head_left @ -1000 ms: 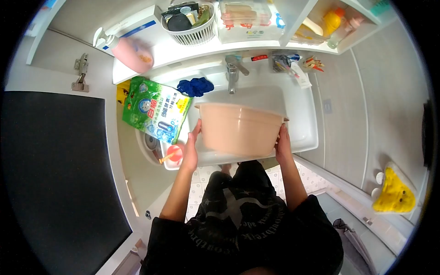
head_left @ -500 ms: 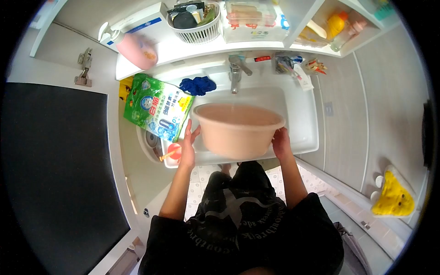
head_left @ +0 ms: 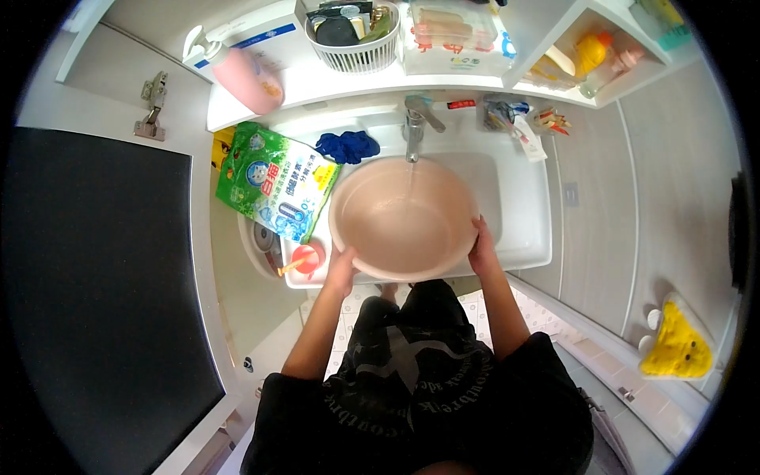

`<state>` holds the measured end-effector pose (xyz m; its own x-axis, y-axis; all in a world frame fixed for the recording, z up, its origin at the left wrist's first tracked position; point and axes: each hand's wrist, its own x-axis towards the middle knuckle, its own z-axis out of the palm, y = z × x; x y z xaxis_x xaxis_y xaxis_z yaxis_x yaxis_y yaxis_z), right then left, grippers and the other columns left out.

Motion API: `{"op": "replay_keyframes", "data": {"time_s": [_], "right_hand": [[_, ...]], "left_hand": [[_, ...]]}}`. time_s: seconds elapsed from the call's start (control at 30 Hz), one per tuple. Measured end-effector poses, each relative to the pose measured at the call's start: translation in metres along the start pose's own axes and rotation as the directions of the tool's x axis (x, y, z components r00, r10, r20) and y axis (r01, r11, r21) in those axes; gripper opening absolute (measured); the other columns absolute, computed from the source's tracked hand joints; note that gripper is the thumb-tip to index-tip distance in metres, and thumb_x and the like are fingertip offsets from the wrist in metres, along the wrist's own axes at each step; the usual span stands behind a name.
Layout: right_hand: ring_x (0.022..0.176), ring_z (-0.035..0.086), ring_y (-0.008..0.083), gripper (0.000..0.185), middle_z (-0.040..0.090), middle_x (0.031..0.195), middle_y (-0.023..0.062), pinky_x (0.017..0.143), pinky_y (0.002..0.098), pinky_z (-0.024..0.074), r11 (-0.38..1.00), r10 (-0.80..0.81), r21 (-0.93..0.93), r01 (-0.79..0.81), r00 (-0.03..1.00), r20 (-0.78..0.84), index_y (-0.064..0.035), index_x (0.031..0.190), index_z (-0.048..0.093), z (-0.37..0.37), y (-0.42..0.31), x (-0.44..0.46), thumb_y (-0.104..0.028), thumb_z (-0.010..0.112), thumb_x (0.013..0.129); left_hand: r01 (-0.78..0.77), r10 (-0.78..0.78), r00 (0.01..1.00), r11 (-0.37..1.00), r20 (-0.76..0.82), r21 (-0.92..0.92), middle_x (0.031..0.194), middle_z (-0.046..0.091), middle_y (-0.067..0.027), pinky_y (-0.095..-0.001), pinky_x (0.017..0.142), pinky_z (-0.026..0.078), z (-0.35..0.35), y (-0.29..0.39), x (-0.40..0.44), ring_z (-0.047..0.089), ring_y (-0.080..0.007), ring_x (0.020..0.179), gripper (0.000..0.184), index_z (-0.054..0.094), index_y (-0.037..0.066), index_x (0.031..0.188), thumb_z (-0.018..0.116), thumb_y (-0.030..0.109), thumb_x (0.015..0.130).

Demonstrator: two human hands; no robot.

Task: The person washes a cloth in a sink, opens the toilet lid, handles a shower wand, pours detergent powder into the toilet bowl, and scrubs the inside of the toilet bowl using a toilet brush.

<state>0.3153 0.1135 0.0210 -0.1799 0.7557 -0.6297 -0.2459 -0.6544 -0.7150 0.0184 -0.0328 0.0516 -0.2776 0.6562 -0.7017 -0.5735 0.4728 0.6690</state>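
From my far end of the link, the biggest thing I see is the white sink, spread beneath and beyond both hands. A long white shelf runs past its far edge, well ahead of the grip. Between the two hands is the round peach basin, over the sink, its open mouth facing up towards my camera. I see the green-and-white bag ahead and to the left of the left hand, lying on the sink's left side. The white basket and the pink pump bottle sit on the shelf, farther beyond the left hand.

My left hand is closed on the basin's near left rim; the fingers beneath it are hidden from me. My right hand is closed on the right rim, its lower fingers also out of sight. Neither hand is spread wide, and both have hold of the basin only.

Straight ahead, midway between the hands, the tap points its spout over the basin's far rim, and a thin stream seems to fall inside. The dark blue cloth lies beyond the left hand, near the bag. The red cup stands just left of that hand, with a slim orange handle leaning out.
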Motion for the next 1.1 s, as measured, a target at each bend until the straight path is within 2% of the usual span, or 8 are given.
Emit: {"op": "replay_keyframes", "data": {"time_s": [0.1, 0.23, 0.33, 0.47, 0.7, 0.87, 0.97, 1.1], "right_hand": [[0.143, 0.035, 0.0295, 0.063, 0.041, 0.154, 0.0127, 0.118, 0.0405, 0.0269, 0.852, -0.361, -0.416, 0.317, 0.932, -0.029, -0.0023, 0.148, 0.039, 0.003, -0.011, 0.013, -0.031, 0.057, 0.095], [0.145, 0.032, 0.0356, 0.064, 0.039, 0.155, 0.0158, 0.118, 0.0440, 0.0258, 0.264, -0.708, -0.788, 0.555, 0.667, 0.233, -0.0020, 0.149, 0.039, 0.035, -0.058, 0.028, -0.021, 0.063, 0.093], [0.143, 0.034, 0.0399, 0.065, 0.041, 0.154, 0.0131, 0.116, 0.0484, 0.0293, -0.107, -0.708, -0.779, 0.617, 0.503, 0.496, -0.0051, 0.148, 0.041, 0.094, -0.104, 0.029, -0.024, 0.065, 0.091], [0.141, 0.037, 0.0386, 0.064, 0.043, 0.153, 0.0101, 0.112, 0.0500, 0.0331, -0.327, -0.624, -0.744, 0.583, 0.458, 0.633, -0.0067, 0.147, 0.043, 0.130, -0.121, 0.047, -0.028, 0.064, 0.091], [0.140, 0.040, 0.0337, 0.061, 0.043, 0.153, 0.0083, 0.113, 0.0497, 0.0335, -0.336, -0.561, -0.764, 0.551, 0.534, 0.632, -0.0087, 0.147, 0.045, 0.123, -0.109, 0.068, -0.032, 0.062, 0.092], [0.143, 0.037, 0.0333, 0.057, 0.045, 0.153, 0.0079, 0.118, 0.0516, 0.0262, -0.261, -0.454, -0.740, 0.620, 0.597, 0.661, -0.0090, 0.145, 0.048, 0.088, -0.132, 0.032, -0.033, 0.059, 0.095], [0.145, 0.035, 0.0343, 0.058, 0.046, 0.152, 0.0094, 0.119, 0.0528, 0.0221, -0.033, -0.279, -0.698, 0.716, 0.664, 0.694, -0.0100, 0.144, 0.050, 0.047, -0.169, -0.023, -0.032, 0.063, 0.092], [0.144, 0.037, 0.0331, 0.067, 0.047, 0.151, 0.0100, 0.119, 0.0534, 0.0203, -0.027, -0.581, -0.663, 0.748, 0.528, 0.620, -0.0127, 0.143, 0.051, 0.050, -0.177, -0.091, -0.028, 0.073, 0.082]], "left_hand": [[-0.071, 0.068, 0.996, 0.996, -0.052, -0.049, 0.133, 0.054, -0.0127, -0.0454, 0.085, 0.056, 0.006, -0.004, -0.007, 0.058, -0.0290, 0.117, 0.070, 0.032, 0.012, 0.150, 0.052, 0.007, 0.083], [-0.084, 0.082, 0.996, 0.995, -0.035, -0.063, 0.128, 0.056, -0.0128, -0.0466, 0.087, 0.054, 0.000, -0.015, -0.006, 0.058, -0.0290, 0.115, 0.070, 0.036, 0.010, 0.147, 0.051, 0.005, 0.079], [-0.049, 0.046, 0.998, 0.995, -0.043, -0.087, 0.124, 0.058, -0.0119, -0.0460, 0.086, 0.053, 0.009, -0.002, -0.021, 0.059, -0.0285, 0.110, 0.070, 0.038, 0.011, 0.146, 0.051, 0.006, 0.077], [0.014, -0.020, 0.997, 0.996, -0.073, -0.084, 0.119, 0.059, -0.0109, -0.0458, 0.084, 0.053, 0.017, 0.012, -0.036, 0.059, -0.0277, 0.108, 0.071, 0.039, 0.011, 0.146, 0.051, 0.008, 0.076], [0.128, -0.140, 0.986, 0.983, -0.092, -0.130, 0.114, 0.059, -0.0113, -0.0538, 0.087, 0.051, 0.010, 0.007, -0.034, 0.059, -0.0305, 0.108, 0.069, 0.041, 0.012, 0.142, 0.052, 0.015, 0.075], [0.223, -0.231, 0.972, 0.965, -0.047, -0.135, 0.127, 0.057, -0.0154, -0.0603, 0.093, 0.048, -0.004, -0.001, -0.017, 0.057, -0.0369, 0.114, 0.066, 0.045, 0.008, 0.138, 0.051, 0.026, 0.075], [0.308, -0.299, 0.951, 0.930, 0.076, -0.199, 0.135, 0.055, -0.0168, -0.0618, 0.102, 0.043, 0.001, 0.013, -0.017, 0.055, -0.0390, 0.121, 0.066, 0.047, 0.007, 0.138, 0.048, 0.030, 0.076], [0.509, -0.397, 0.850, 0.789, 0.346, -0.344, 0.139, 0.055, -0.0153, -0.0576, 0.111, 0.037, 0.001, 0.003, -0.007, 0.053, -0.0383, 0.128, 0.068, 0.047, 0.009, 0.142, 0.048, 0.043, 0.083]]}}
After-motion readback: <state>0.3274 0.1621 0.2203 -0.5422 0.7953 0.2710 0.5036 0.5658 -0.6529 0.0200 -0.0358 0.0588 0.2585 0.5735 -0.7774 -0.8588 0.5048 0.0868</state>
